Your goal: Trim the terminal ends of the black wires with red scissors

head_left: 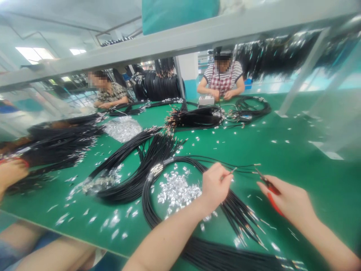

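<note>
My left hand (214, 185) is closed in a pinch on the end of a thin black cable (242, 167), above a coil of black cables (158, 180). A heap of small silver metal sleeves (176, 190) lies inside the coil, just left of this hand. My right hand (287, 199) is wrapped round red-handled pliers (269, 188), whose dark tip points toward the cable end. More black cables (239, 218) with bare metal ends fan out beneath both hands on the green table (282, 158).
Bundles of black cables (59, 143) and a pile of silver sleeves (122, 128) lie on the left. Two people sit across the table; one handles a small white box (206, 99). Another person's hand (11, 173) shows at the left edge. A grey shelf beam (180, 41) runs overhead.
</note>
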Tool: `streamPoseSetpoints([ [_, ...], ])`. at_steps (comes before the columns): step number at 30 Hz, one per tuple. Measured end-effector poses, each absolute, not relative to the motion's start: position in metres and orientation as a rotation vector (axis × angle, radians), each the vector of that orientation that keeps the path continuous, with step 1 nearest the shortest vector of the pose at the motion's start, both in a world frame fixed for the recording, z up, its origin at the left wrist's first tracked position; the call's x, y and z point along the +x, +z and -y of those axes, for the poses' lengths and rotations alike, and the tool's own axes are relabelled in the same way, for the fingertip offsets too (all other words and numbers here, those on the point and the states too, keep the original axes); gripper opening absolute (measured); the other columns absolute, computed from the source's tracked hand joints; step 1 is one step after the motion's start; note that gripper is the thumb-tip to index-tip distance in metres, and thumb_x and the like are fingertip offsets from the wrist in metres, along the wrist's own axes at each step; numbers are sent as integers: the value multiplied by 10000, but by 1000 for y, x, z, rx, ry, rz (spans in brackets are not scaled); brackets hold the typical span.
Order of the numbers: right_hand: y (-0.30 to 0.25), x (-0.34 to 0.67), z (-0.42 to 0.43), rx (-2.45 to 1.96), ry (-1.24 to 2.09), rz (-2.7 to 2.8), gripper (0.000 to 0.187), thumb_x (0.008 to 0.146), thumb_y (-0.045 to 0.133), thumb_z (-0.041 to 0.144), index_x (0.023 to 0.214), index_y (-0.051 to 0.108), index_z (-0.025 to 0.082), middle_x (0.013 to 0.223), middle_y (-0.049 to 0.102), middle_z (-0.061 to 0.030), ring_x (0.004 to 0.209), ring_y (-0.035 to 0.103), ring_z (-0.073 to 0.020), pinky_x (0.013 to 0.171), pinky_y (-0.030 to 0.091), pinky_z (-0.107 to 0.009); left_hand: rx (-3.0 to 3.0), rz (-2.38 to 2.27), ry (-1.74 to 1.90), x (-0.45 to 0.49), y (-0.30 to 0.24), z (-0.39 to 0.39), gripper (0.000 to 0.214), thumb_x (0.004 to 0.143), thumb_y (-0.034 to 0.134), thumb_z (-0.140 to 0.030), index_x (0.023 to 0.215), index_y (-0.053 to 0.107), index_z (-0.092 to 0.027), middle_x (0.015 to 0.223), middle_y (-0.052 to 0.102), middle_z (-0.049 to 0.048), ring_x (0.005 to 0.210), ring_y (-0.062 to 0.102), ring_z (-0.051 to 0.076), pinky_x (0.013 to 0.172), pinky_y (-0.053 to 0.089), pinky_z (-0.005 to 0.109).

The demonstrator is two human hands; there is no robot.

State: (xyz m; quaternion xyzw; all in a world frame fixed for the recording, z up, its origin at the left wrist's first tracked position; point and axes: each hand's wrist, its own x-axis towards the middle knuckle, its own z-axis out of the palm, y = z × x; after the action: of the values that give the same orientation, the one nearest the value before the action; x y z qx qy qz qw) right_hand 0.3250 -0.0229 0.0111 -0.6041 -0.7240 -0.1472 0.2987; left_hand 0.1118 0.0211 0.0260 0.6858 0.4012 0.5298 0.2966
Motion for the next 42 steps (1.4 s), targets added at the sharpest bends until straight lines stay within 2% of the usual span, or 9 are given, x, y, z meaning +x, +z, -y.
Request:
streamPoseSetpoints([
  [4,25,311,28,-1455,-622,2053,227,837,497,336,814,660,179,695,678,-32,601,601,-140,586,381,-233,1642,-1172,1224,130,26,-27,189,650,606,-156,538,455,-167,558,425,-41,548,400,89,534,313,219],
  [11,32,301,19,-1440,-897,2109,235,842,482,260,669,617,177,516,537,-10,501,445,-130,576,265,-276,1420,-1200,1029,142,22,-34,168,590,638,-203,536,484,-164,486,424,-57,489,371,79,508,297,221],
  [16,32,303,14,-1424,-886,2168,250,852,457,227,640,581,176,507,500,-6,492,398,-128,572,232,-279,1296,-1168,994,140,25,-36,175,557,655,-210,517,494,-156,472,434,-58,469,365,64,502,290,215],
  [25,28,300,7,-1411,-866,2178,259,849,441,205,608,533,182,459,469,15,441,370,-115,527,186,-275,1213,-1137,939,136,26,-40,286,519,723,-321,523,490,-155,445,400,-69,424,323,45,442,238,193],
  [36,33,301,13,-1455,-873,2323,182,760,428,50,666,531,166,473,518,-2,413,447,-112,495,168,-274,1299,-1177,981,138,16,-41,235,545,698,-285,521,505,-153,457,420,-63,453,360,60,462,278,200],
  [42,30,305,12,-1479,-774,2330,184,801,460,125,642,536,178,462,538,9,394,486,-117,461,169,-265,1318,-1167,986,137,15,-40,213,558,694,-276,529,526,-148,466,437,-61,452,368,56,468,285,198],
])
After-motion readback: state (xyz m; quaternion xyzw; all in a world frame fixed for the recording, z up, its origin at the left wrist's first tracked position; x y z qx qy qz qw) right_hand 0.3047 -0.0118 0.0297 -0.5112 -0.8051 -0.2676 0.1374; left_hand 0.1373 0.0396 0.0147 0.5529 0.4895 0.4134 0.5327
